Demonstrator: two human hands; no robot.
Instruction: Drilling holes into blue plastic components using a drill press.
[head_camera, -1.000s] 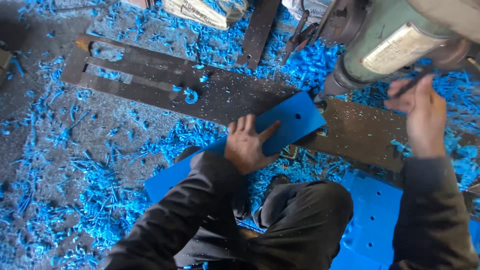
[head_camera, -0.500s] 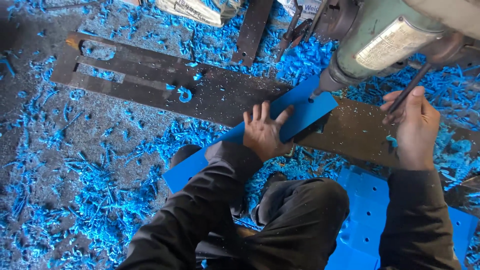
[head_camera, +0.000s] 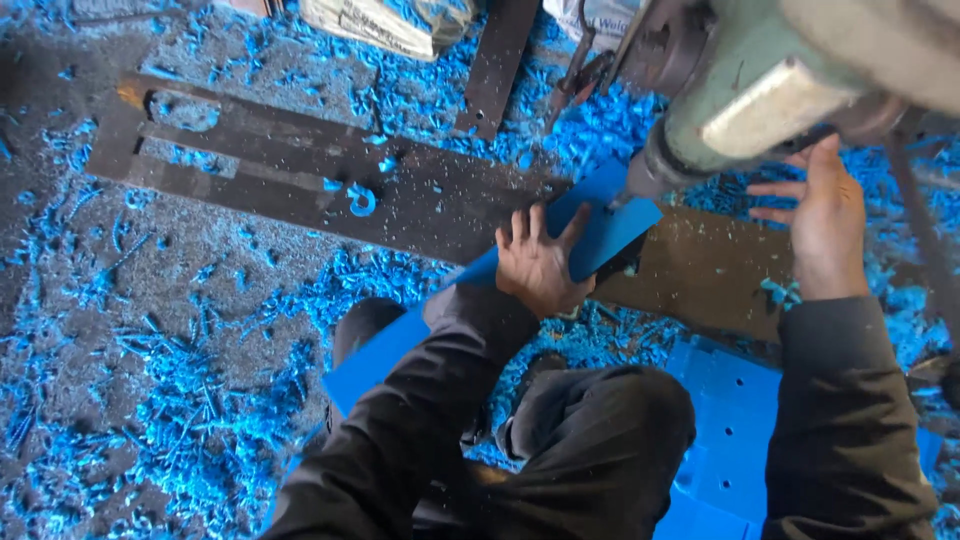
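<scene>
Left hand pins blue strip, angled up-right.

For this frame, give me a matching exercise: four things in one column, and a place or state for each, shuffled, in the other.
Things:
1. left hand
2. right hand
3. drill
4. blue shavings

Places or states:
A. scattered over the floor
B. pressed flat on the blue strip
C. raised, fingers spread, beside the machine
D. its tip meets the strip's far end

Pairs: 1-B, 2-C, 3-D, 4-A
</scene>
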